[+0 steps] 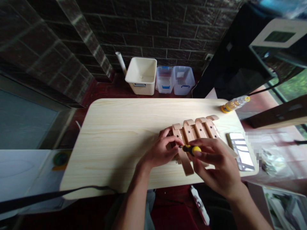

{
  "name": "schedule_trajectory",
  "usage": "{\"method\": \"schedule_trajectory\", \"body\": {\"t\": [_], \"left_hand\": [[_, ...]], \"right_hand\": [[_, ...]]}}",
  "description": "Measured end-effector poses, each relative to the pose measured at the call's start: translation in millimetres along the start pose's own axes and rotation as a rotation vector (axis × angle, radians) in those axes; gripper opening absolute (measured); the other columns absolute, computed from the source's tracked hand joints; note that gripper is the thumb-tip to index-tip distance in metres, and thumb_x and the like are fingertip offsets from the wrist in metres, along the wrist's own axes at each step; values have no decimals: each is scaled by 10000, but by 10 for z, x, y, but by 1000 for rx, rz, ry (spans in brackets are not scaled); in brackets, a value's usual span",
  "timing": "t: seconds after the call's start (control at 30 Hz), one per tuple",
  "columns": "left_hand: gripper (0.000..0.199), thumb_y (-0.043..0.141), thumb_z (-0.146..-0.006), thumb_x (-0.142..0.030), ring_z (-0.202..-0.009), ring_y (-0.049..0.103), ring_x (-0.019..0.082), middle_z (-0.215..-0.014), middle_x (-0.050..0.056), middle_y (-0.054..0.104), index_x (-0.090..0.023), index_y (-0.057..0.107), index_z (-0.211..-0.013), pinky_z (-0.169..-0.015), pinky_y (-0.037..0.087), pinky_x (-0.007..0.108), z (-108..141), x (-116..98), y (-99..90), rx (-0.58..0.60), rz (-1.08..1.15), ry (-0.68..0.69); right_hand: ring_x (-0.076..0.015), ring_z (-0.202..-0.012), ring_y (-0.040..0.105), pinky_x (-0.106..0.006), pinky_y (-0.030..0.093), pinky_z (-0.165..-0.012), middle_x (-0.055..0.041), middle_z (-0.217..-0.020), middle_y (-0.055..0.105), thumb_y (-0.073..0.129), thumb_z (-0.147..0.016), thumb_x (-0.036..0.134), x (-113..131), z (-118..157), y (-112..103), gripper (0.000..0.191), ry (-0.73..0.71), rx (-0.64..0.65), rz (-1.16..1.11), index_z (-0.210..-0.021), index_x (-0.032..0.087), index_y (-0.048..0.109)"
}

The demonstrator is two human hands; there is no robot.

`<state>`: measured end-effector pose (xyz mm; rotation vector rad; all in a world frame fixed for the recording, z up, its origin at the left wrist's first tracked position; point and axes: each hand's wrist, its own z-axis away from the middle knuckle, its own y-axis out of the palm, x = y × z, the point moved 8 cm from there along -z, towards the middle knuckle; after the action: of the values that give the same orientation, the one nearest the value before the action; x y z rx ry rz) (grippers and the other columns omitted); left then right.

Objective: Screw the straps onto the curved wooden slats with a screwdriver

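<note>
On the right half of the table lies a light wooden slatted piece [200,130], with several curved slats and dark holes along them. My left hand [159,150] is closed round its left end, with the thumb and index finger close to the tip of a screwdriver. The yellow-and-black screwdriver [191,149] is gripped by the fingers of my right hand [218,164], above the slats. Its tip points left at the leftmost slat. Whether the tip sits in a screw is hidden by the left fingers.
The pale wooden table [115,127] has rounded corners. On its right side stand a clear bottle with yellow ends [235,104] and a phone [241,150]. Beyond the far edge are a cream bin [144,88] and two clear plastic boxes [165,80]. A dark strap [72,191] crosses the near left corner.
</note>
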<state>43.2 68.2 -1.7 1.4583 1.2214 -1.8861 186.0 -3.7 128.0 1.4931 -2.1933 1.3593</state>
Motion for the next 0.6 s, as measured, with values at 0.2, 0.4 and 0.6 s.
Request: {"method": "schedule_trajectory", "body": {"t": [0.2,0.4,0.6], "left_hand": [[281,675,-980,-434,-1588,404,333,-1590,104,499,-262,828,-1140,-1323,368,461,-1,22,8,6,-19,3],[301,674,-982,-461,-1586,414,333,-1629,99,473,-254,827,-1139,-1329,367,446,3,31,8,9,-13,2],[286,687,-973,-479,-1576,434,330,-1590,84,514,-271,837,-1101,-1322,385,437,3,0,-2,13,-28,-9]], "right_hand": [[-198,-1127,751,-318,709,-890,-82,-1258,668,718,-930,11,28,-24,1,337,7,-53,-7,-1161,233,614],[-222,-1148,786,-307,706,-833,-133,-1332,708,686,-948,12,50,-39,-19,362,19,-8,-4,-1231,220,601],[-200,-1041,774,-301,704,-783,-85,-1202,682,713,-947,47,27,-54,-23,343,10,-27,17,-1198,256,607]]}}
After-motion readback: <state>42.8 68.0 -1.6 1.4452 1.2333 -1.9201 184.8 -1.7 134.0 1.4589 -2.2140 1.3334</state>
